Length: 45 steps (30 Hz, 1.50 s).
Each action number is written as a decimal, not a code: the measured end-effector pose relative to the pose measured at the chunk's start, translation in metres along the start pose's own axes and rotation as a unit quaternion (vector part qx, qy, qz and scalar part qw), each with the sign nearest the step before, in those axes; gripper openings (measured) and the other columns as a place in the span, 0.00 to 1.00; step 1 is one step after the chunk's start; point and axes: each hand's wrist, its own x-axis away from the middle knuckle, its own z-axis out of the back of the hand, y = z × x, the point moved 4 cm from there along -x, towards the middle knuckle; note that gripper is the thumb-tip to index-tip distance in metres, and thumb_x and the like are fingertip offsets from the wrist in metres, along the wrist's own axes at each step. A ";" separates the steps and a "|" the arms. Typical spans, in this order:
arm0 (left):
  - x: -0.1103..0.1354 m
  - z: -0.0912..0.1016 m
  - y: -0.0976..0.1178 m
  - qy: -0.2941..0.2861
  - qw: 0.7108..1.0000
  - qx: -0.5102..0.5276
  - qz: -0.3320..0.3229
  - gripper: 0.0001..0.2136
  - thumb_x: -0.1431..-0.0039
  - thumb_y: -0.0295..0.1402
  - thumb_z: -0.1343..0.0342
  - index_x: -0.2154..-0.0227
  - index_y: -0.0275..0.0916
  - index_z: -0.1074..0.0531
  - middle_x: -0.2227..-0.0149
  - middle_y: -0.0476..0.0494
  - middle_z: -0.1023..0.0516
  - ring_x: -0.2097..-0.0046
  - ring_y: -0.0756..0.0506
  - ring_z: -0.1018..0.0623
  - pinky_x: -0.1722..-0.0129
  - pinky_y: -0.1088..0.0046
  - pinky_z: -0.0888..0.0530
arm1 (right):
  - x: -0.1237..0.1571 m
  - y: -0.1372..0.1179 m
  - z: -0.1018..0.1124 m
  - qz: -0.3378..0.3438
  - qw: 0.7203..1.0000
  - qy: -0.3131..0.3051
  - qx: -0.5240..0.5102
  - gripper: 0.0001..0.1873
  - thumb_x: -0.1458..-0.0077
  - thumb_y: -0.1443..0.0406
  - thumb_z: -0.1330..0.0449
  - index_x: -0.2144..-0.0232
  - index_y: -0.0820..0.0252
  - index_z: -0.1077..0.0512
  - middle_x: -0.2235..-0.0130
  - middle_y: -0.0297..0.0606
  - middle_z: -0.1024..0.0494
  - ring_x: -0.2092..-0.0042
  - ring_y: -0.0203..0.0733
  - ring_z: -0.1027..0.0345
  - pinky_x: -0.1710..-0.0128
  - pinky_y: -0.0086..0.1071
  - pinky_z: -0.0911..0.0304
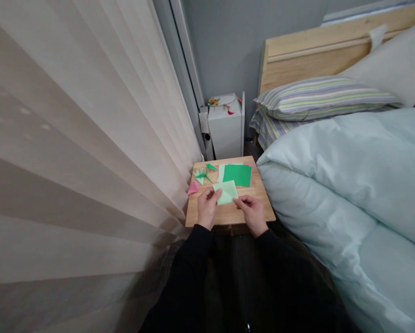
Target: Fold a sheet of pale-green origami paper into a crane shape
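Note:
A light green sheet of paper (227, 192) is held up over the small wooden table (235, 215). My left hand (207, 206) pinches its left edge, thumb on top. At its lower right corner, my right hand (252, 210) has thumb and forefinger closed on the paper. Just beyond lies a stack of paper with a dark green sheet (240, 175) on top; light green and pink edges show beneath. Folded green paper pieces (201, 174) rest at the table's far left, and a pink folded paper (193, 187) sits by the left edge.
A beige curtain (124, 138) hangs along the table's left side. To the right is a bed with a pale blue quilt (332, 171) and a striped pillow (325, 98). Behind the table stands a white cabinet (225, 134) with small colourful items on top.

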 end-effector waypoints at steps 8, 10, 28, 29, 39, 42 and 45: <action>0.006 0.004 -0.018 -0.002 0.999 0.000 0.043 0.19 0.55 0.43 0.26 0.76 0.39 0.30 0.74 0.51 0.29 0.71 0.51 0.28 0.69 0.74 0.30 | 0.003 0.002 0.010 -0.014 1.000 -0.015 0.021 0.23 0.56 0.46 0.28 0.77 0.59 0.24 0.77 0.36 0.25 0.72 0.41 0.35 0.68 0.36 0.38; 0.007 0.007 -0.018 -0.008 0.998 0.005 0.057 0.19 0.55 0.42 0.26 0.76 0.39 0.31 0.73 0.50 0.27 0.69 0.50 0.26 0.66 0.73 0.28 | 0.002 0.003 0.011 -0.013 0.999 -0.020 0.024 0.22 0.54 0.47 0.28 0.77 0.59 0.24 0.77 0.36 0.26 0.72 0.41 0.35 0.68 0.37 0.38; 0.006 0.021 -0.030 -0.044 0.987 0.057 0.145 0.12 0.56 0.39 0.30 0.68 0.44 0.21 0.66 0.45 0.16 0.59 0.37 0.17 0.65 0.64 0.24 | 0.010 -0.002 -0.003 0.089 0.980 -0.118 0.131 0.08 0.52 0.62 0.28 0.66 0.49 0.20 0.63 0.38 0.19 0.65 0.50 0.25 0.65 0.42 0.31; 0.004 0.021 -0.030 -0.044 0.987 0.058 0.144 0.11 0.56 0.39 0.30 0.69 0.44 0.22 0.67 0.45 0.16 0.59 0.37 0.17 0.65 0.64 0.24 | 0.009 -0.003 -0.002 0.093 0.979 -0.120 0.139 0.07 0.51 0.62 0.29 0.67 0.49 0.19 0.63 0.39 0.19 0.65 0.50 0.25 0.65 0.43 0.32; 0.006 0.022 -0.032 -0.038 0.984 0.060 0.163 0.11 0.56 0.36 0.30 0.71 0.41 0.24 0.71 0.47 0.20 0.68 0.45 0.21 0.72 0.72 0.27 | 0.007 0.003 0.005 0.181 0.952 -0.127 0.210 0.04 0.44 0.62 0.32 0.65 0.51 0.23 0.63 0.39 0.22 0.67 0.48 0.25 0.67 0.41 0.29; 0.008 0.021 -0.033 -0.034 0.983 0.056 0.170 0.12 0.56 0.35 0.31 0.69 0.39 0.24 0.70 0.46 0.19 0.68 0.45 0.20 0.73 0.74 0.27 | 0.007 0.008 0.003 0.214 0.943 -0.125 0.224 0.03 0.42 0.63 0.34 0.64 0.52 0.24 0.62 0.38 0.23 0.67 0.46 0.26 0.69 0.40 0.29; 0.008 0.021 -0.034 -0.036 0.982 0.044 0.180 0.13 0.54 0.35 0.32 0.65 0.37 0.24 0.69 0.43 0.18 0.66 0.44 0.19 0.72 0.74 0.25 | 0.008 0.011 0.002 0.225 0.937 -0.131 0.234 0.03 0.41 0.64 0.34 0.63 0.52 0.25 0.60 0.38 0.24 0.67 0.44 0.27 0.68 0.38 0.28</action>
